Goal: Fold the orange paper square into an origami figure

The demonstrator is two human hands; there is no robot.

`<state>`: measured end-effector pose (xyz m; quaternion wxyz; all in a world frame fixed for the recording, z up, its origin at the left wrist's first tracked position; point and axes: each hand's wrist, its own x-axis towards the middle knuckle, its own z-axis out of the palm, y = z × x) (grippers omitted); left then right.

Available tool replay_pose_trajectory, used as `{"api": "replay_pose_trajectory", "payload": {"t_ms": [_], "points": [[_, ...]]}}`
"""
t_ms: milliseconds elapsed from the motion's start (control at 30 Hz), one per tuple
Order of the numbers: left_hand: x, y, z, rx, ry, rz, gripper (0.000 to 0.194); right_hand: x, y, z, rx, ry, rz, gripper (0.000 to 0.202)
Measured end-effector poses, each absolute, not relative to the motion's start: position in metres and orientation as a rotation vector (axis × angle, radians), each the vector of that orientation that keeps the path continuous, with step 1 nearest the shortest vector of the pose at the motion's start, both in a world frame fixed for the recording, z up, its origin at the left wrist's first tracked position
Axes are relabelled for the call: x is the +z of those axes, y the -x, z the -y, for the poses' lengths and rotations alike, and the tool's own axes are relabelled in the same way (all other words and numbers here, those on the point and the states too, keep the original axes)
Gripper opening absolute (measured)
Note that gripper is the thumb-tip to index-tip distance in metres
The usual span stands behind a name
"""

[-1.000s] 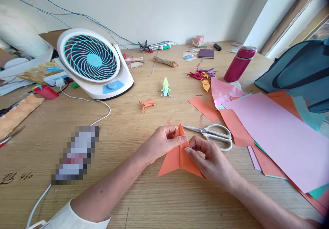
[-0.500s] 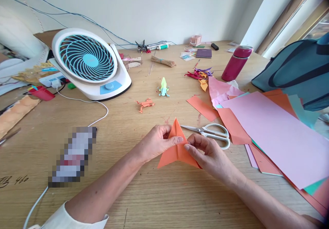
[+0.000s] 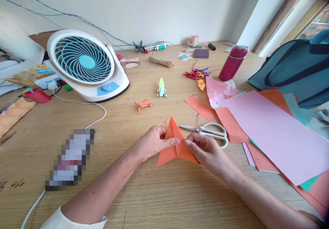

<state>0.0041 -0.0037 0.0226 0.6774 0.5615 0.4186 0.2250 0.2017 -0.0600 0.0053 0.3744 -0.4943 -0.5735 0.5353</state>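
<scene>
A folded sheet of orange paper [image 3: 169, 153] with a pointed top and two flared lower corners is held between both hands. My left hand [image 3: 151, 143] grips its left side, thumb laid across the front near the centre crease and fingers behind. My right hand [image 3: 205, 150] pinches the right edge between thumb and bent forefinger. White-handled scissors [image 3: 213, 131] lie just beyond my right hand, blades pointing left. Farther back sit a small orange origami figure [image 3: 143, 105] and a yellow-green and blue one [image 3: 161, 87].
At the right lies a stack of coloured paper [image 3: 272, 133], behind it a teal bag [image 3: 285, 71] and a dark pink bottle [image 3: 233, 62]. A white fan [image 3: 113, 85] stands at the back left, with a blurred-out object [image 3: 70, 158] on a cable nearer. Several folded paper pieces [image 3: 197, 74] lie behind.
The view has shifted slightly, moving the scene a little left. The orange paper's top tip has tilted left, and its right part is turned a little. Both hands keep their hold.
</scene>
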Motion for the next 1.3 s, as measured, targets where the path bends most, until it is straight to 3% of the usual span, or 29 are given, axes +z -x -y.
{"api": "replay_pose_trajectory", "payload": {"t_ms": [200,367,600,900,1300], "points": [[0.023,-0.011,0.007,0.967,-1.151,-1.006,0.032,0.0,-0.209,0.054,1.397,1.044,1.065,0.051],[0.015,-0.028,0.025,1.131,-1.019,-1.0,0.026,0.0,-0.198,0.055,1.44,1.007,1.146,0.043],[0.006,-0.043,0.042,1.087,-1.022,-0.959,0.023,-0.005,-0.186,0.056,1.51,1.005,1.025,0.037],[0.023,-0.012,0.009,0.927,-1.337,-1.026,0.018,-0.005,-0.198,0.052,1.606,1.017,1.044,0.036],[0.038,-0.009,0.012,0.523,-1.755,-1.086,0.009,-0.002,-0.197,0.053,1.387,1.148,1.301,0.021]]}}
